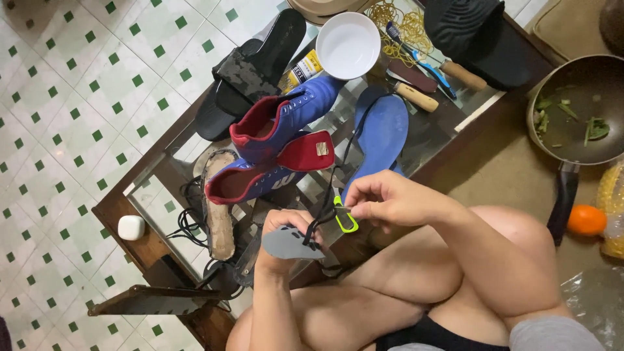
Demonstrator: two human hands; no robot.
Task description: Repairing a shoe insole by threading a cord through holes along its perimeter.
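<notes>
Left hand (281, 237) has its fingers closed on a grey perforated insole piece (290, 244), held flat just off the table's near edge, above the person's knees. Right hand (383, 200) has its fingers pinched on a small yellow-green handled tool (344, 217), which looks like a thread snip or awl; can't tell which. A black lace or cord (328, 195) runs from the grey piece up toward the shoes. The hands sit close together, so one likely steadies the piece while the other works the cord.

The glass-top table (140, 244) is crowded. Two blue football boots with red lining (279, 140) lie on their sides mid-table. A blue insole (383, 130) lies just right of them. A black sandal (250, 71) overhangs the far-left edge. A worn tan sole (218, 208) lies near the left edge, on top of black cables. A white bowl (348, 44), a glue tube (300, 68), wooden-handled tools (429, 78) and rubber bands (393, 23) sit along the far edge. A small white case (131, 227) sits on the wooden frame at the left corner.

Off the table to the right, on the floor: a pan with greens (578, 110) and an orange (586, 220).

There is little open room on the table, and the work is held in the air at the near edge instead.
</notes>
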